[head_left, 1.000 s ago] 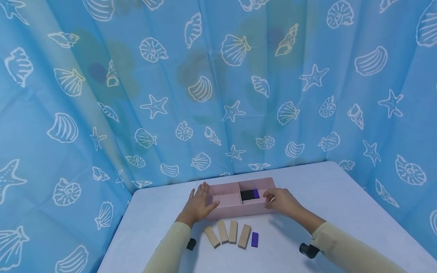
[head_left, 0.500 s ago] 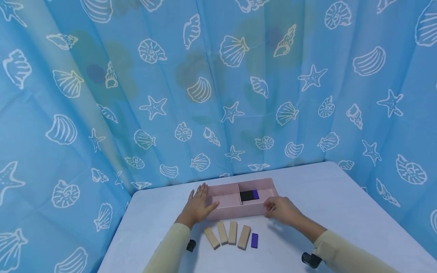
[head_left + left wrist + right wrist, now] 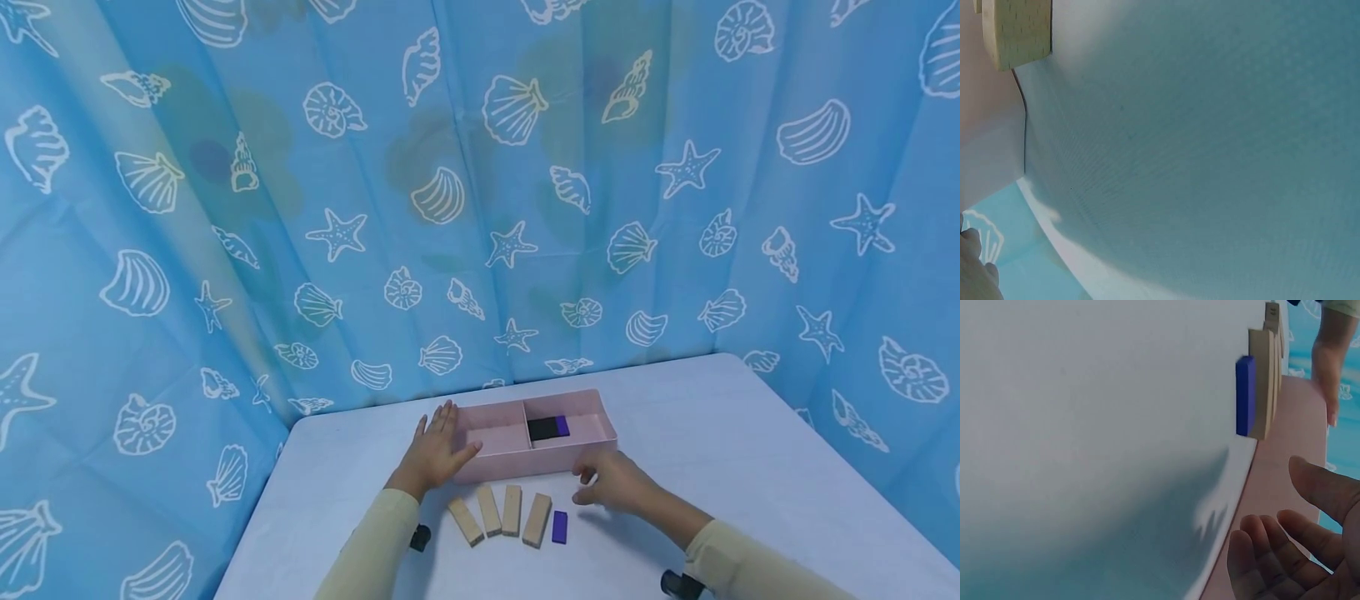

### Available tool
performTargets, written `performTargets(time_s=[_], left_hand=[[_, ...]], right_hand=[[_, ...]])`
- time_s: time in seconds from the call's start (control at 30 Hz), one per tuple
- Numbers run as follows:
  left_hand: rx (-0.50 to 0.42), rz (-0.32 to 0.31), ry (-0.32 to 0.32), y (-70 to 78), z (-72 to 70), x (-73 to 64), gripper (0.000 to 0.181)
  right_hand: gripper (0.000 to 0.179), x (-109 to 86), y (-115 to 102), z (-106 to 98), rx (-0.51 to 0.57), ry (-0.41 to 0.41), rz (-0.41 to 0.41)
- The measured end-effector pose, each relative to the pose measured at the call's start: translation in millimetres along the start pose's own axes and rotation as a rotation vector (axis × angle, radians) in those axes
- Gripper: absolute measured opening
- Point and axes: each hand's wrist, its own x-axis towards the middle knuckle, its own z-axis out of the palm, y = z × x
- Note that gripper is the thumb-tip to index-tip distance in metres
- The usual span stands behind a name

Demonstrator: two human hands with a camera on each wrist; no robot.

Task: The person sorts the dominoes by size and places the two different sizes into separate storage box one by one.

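A pink box (image 3: 495, 467) with two compartments stands on the table. My left hand (image 3: 433, 454) rests on its left end with the fingers spread straight. In the head view my right hand (image 3: 611, 481) is just in front of the box's right front corner; the right wrist view shows its fingers (image 3: 1272, 550) loosely bent and thumb apart, with nothing between them. In front of the box lie several wooden blocks (image 3: 512, 510), fanned out, and a purple block (image 3: 559, 527) to their right. Inside the right compartment are a black piece (image 3: 542, 429) and a purple piece (image 3: 562, 426).
A white cloth covers the table (image 3: 675, 417). Behind it hangs a blue curtain (image 3: 450, 250) printed with shells and starfish. Dark wrist cameras (image 3: 681, 583) hang below both sleeves.
My right hand has come away from the box's right end, moving down toward me, and its fingers have spread apart. The left hand, box and blocks stay in place.
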Motion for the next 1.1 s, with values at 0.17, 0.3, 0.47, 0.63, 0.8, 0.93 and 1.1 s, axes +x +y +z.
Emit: performTargets(time_s=[0.17,0.3,0.47,0.63,0.8,0.93,1.1], left_hand=[[-0.005,-0.002,-0.003,0.2,-0.2,0.0,0.091],[0.002,0.001,0.001,0.2,-0.9,-0.8,0.094],[0.022,0.006,0.007,0.9,-2.7,-2.1,0.103],[0.011,0.0,0.0,1.1,-1.9,-3.1,0.104],[0.004,0.0,0.009,1.2,-0.8,-3.4,0.096],[-0.011,0.001,0.015,1.4,-0.6,-3.4,0.09],[-0.005,-0.002,0.011,1.6,-0.5,-3.0,0.09]], right_hand=[[0.038,-3.4,-1.3,8.2,-0.019,-0.029,-0.022],[0.039,-5.6,-4.7,15.1,-0.04,-0.059,-0.012],[0.042,-8.5,-9.4,22.4,-0.09,-0.092,-0.003],[0.045,-9.4,-10.0,28.2,-0.142,-0.109,0.001],[0.047,-10.7,-11.3,28.8,-0.155,-0.109,-0.027],[0.047,-10.9,-12.0,28.7,-0.145,-0.114,-0.025],[0.047,-12.3,-13.4,29.6,-0.157,-0.109,-0.025]])
